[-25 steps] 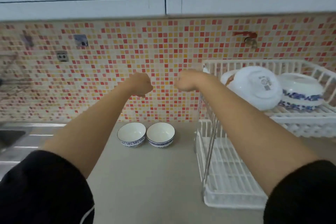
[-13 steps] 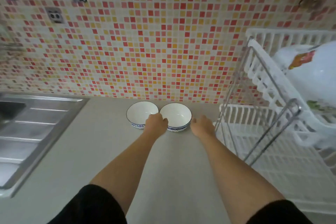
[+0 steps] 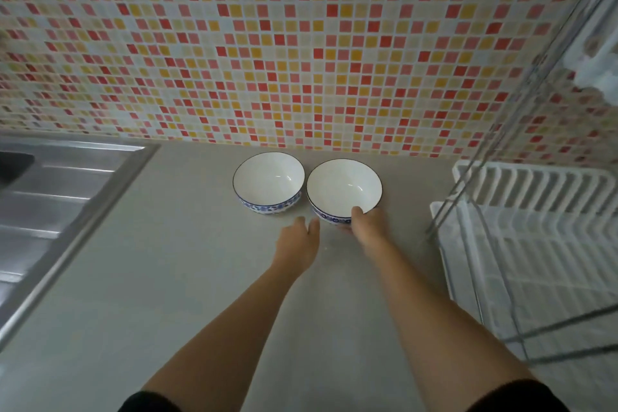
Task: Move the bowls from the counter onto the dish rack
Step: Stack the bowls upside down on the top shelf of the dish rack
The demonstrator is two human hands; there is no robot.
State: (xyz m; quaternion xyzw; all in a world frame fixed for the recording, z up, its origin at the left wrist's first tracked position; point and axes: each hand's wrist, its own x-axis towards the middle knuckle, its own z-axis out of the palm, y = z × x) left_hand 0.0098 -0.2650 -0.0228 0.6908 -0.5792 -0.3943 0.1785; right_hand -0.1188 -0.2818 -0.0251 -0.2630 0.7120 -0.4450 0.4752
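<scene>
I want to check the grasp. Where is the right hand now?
In the head view, the right hand is at the near rim of the right bowl, thumb over the edge, between the left hand and the dish rack.

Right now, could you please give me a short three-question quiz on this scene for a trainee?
1. True or false: both bowls stand upright on the counter.
2. Which hand touches a bowl? A) left B) right C) neither
3. Fill in: the rack stands to the ____ of the bowls.

Key:
1. True; the left bowl and right bowl both open upward.
2. B; the right hand has its thumb over the right bowl's near rim, while the left hand is just short of both.
3. right
</scene>
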